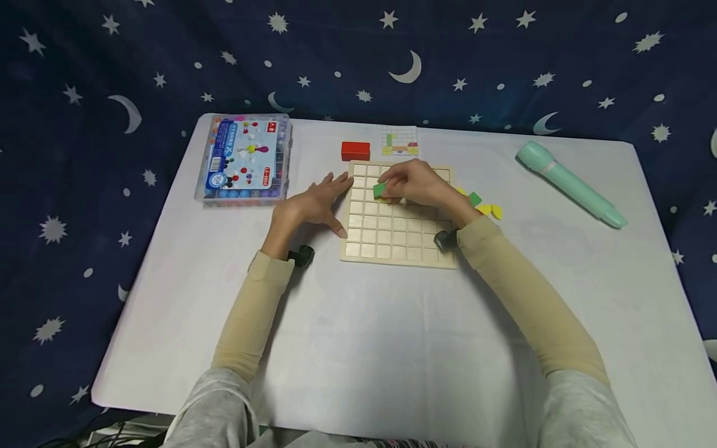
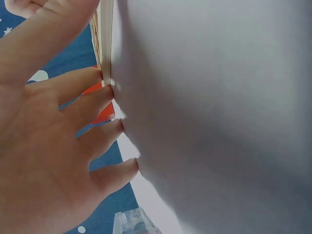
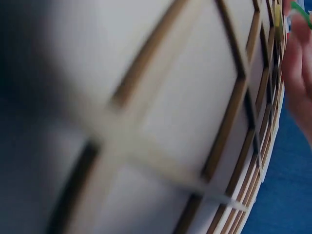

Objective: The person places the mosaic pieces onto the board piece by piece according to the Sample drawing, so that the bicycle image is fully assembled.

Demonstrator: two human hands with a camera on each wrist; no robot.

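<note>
A pale wooden grid board [image 1: 375,236] lies on the white table. Over its upper left part, my right hand [image 1: 421,183] pinches a small green tile [image 1: 379,190] between thumb and fingers. The green tile [image 3: 300,12] also shows at the top right corner of the right wrist view. A bit of yellow [image 1: 384,200] sits on the board just under that hand. My left hand [image 1: 315,202] has its fingers spread, fingertips right at the board's left edge. In the left wrist view its fingers [image 2: 105,136] reach down to the tabletop beside the board's side [image 2: 106,44].
Behind the board are a red block [image 1: 355,151] and a small pattern card [image 1: 400,141]. Yellow pieces [image 1: 496,212] and another green tile [image 1: 475,198] lie to its right. A bead box [image 1: 243,160] stands back left; a mint-green microphone-shaped object [image 1: 571,185] lies at the right.
</note>
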